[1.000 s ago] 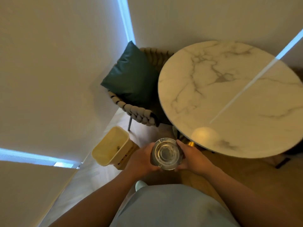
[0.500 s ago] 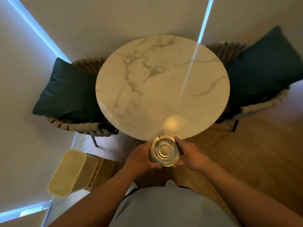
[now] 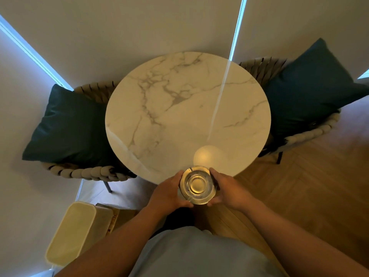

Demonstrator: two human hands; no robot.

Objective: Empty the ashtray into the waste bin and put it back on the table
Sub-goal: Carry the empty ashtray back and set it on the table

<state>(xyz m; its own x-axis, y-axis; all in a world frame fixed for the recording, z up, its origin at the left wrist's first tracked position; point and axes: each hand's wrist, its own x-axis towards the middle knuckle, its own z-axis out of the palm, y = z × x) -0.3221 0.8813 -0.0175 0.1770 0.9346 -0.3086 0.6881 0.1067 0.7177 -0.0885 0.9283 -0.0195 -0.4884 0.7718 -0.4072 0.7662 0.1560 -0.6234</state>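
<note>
Now that you've swung round from the waste bin [image 3: 71, 232] to face the table [image 3: 187, 108] square on, the whole round marble top sits in front of you, where a second ago you only had its left part and the bin was ahead of your hands. The bin has slid off to your lower left, well apart from the ashtray [image 3: 198, 185], so I'd say the dumping part is over and you're on the put-it-back leg

Your left hand [image 3: 169, 193] and right hand [image 3: 229, 191] are both clamped on the ashtray, one on each side of its rim, fingers curled round it. It looks like clear glass, held upright, and the bowl looks empty from up here, though glare makes that hard to swear to

It's hovering right at the table's near edge, far rim over the marble, the rest hanging over the floor. Can't tell if it's touching the top yet. Nothing else on the table, so push it further in from the edge before letting go, glass on marble slides easy
</note>
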